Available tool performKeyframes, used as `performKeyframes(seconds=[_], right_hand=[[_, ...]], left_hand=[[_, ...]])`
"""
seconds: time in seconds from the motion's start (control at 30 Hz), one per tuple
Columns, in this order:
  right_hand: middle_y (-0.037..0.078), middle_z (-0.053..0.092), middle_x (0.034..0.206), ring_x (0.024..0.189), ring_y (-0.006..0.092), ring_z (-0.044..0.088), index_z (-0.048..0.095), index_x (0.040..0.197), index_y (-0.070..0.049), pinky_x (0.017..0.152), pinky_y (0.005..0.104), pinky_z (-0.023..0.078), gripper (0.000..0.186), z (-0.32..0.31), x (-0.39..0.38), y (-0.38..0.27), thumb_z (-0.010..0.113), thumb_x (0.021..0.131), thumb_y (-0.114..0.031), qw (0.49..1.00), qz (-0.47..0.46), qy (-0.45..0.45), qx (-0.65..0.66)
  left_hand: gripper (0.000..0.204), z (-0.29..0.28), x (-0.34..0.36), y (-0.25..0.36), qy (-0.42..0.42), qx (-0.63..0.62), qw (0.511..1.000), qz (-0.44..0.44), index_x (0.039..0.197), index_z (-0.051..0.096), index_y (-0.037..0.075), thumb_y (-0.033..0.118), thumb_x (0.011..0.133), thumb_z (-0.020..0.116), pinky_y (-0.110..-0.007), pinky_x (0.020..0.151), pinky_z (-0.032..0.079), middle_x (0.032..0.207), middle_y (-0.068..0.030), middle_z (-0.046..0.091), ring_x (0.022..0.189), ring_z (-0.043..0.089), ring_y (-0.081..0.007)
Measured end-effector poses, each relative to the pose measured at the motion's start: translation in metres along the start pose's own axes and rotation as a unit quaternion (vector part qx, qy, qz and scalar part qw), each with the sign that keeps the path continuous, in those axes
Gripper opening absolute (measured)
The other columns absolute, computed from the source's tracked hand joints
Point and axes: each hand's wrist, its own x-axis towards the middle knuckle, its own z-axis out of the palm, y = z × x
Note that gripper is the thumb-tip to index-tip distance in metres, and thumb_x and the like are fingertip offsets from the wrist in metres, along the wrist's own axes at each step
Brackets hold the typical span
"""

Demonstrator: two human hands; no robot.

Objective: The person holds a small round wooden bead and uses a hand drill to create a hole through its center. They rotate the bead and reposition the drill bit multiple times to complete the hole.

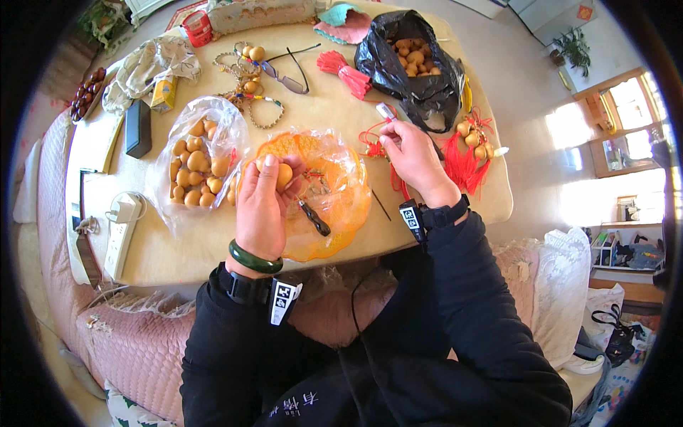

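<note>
My left hand (263, 196), wearing a green bangle, is closed on a small tan gourd (284, 176) above the left side of an orange plastic mat (338, 213). A dark-handled tool (314, 218) lies on the mat under crinkled clear plastic. My right hand (413, 160) pinches a small white stick-like object (386, 111), possibly a lighter, near red cords (372, 140) right of the mat. A clear bag of gourds (196, 173) lies left of my left hand. Red tassels with small gourds (468, 156) lie right of my right hand.
The cream table (498, 192) holds a black bag of gourds (411, 57), pink tassels (343, 73), glasses (289, 80), beaded cords (260, 110), a cloth (153, 67), a dark box (138, 128) and a power strip (121, 238). A pink quilted seat (142, 349) is below.
</note>
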Motion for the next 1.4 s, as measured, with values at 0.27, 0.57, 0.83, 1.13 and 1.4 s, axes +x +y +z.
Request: performKeyframes(seconds=[0.27, 0.57, 0.83, 1.13, 1.4], right_hand=[[0.014, 0.063, 0.103, 0.101, 0.0335, 0.060, 0.065, 0.097, -0.005, 0.091, 0.0408, 0.049, 0.014, 0.000, 0.059, 0.033, 0.065, 0.085, -0.012, 0.967, -0.163, -0.041, -0.189], [0.013, 0.068, 0.114, 0.097, 0.0187, 0.066, 0.060, 0.124, -0.002, 0.086, 0.0302, 0.052, 0.032, -0.038, 0.096, 0.072, 0.052, 0.093, 0.001, 0.990, 0.057, -0.125, -0.017], [0.009, 0.070, 0.091, 0.079, 0.0146, 0.067, 0.064, 0.108, 0.002, 0.072, 0.0290, 0.055, 0.018, -0.085, 0.089, 0.065, 0.055, 0.093, -0.002, 0.967, 0.142, -0.211, -0.023], [0.011, 0.071, 0.084, 0.076, 0.0215, 0.068, 0.066, 0.096, 0.001, 0.071, 0.0329, 0.054, 0.018, -0.090, 0.030, 0.057, 0.070, 0.085, -0.012, 0.957, 0.058, -0.184, -0.216], [0.012, 0.067, 0.082, 0.077, 0.0282, 0.066, 0.059, 0.110, -0.002, 0.069, 0.0395, 0.052, 0.032, -0.070, 0.003, 0.069, 0.070, 0.082, -0.011, 0.959, 0.111, -0.189, -0.180]], left_hand=[[0.017, 0.001, -0.003, -0.001, -0.019, 0.011, 1.000, -0.016, 0.111, 0.057, 0.008, 0.022, 0.105, 0.049, -0.032, 0.089, 0.053, 0.111, -0.0073, 0.065, 0.105, 0.064, -0.0202], [0.021, 0.002, -0.003, 0.001, -0.031, 0.005, 0.999, -0.026, 0.117, 0.056, 0.007, 0.023, 0.105, 0.050, -0.030, 0.089, 0.052, 0.112, -0.0067, 0.064, 0.105, 0.063, -0.0184], [0.019, 0.004, -0.004, 0.000, -0.037, -0.007, 0.999, -0.034, 0.112, 0.055, 0.008, 0.026, 0.105, 0.052, -0.029, 0.089, 0.048, 0.111, -0.0054, 0.065, 0.102, 0.063, -0.0160], [0.020, 0.001, -0.003, -0.004, -0.032, -0.001, 0.999, -0.028, 0.110, 0.058, 0.007, 0.025, 0.105, 0.050, -0.031, 0.087, 0.052, 0.110, -0.0075, 0.065, 0.103, 0.065, -0.0190], [0.019, 0.001, -0.001, -0.001, -0.032, 0.006, 0.999, -0.035, 0.109, 0.058, 0.008, 0.025, 0.105, 0.050, -0.031, 0.090, 0.052, 0.109, -0.0071, 0.065, 0.103, 0.065, -0.0188]])
